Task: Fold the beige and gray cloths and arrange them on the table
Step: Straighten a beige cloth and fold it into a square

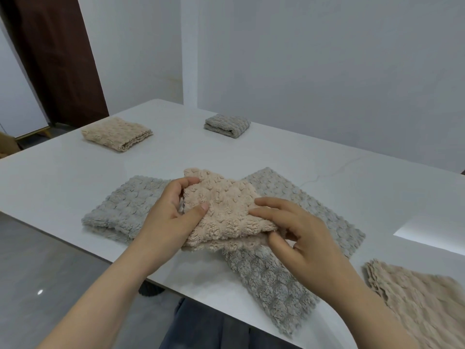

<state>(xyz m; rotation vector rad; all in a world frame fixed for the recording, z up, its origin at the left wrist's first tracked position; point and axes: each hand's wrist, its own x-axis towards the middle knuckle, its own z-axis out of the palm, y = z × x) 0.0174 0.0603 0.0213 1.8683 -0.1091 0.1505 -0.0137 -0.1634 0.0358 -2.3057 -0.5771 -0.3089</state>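
Wrists angle inward; left hand (171,210) and right hand (302,238) pinch the beige cloth (226,205).

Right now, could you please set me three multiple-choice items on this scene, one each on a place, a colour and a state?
1. What lies left of the far gray cloth?
A) a folded beige cloth
B) a cup
C) a box

2. What colour is the held cloth?
A) gray
B) beige
C) blue

3. How is the held cloth kept?
A) lying free
B) pressed under one flat palm
C) held by both grips

Answers:
1 A: the two folded cloths sit side by side at the far end, the beige one on the left.
2 B: its pile shows beige.
3 C: the left grip and the right grip each curl round an edge.
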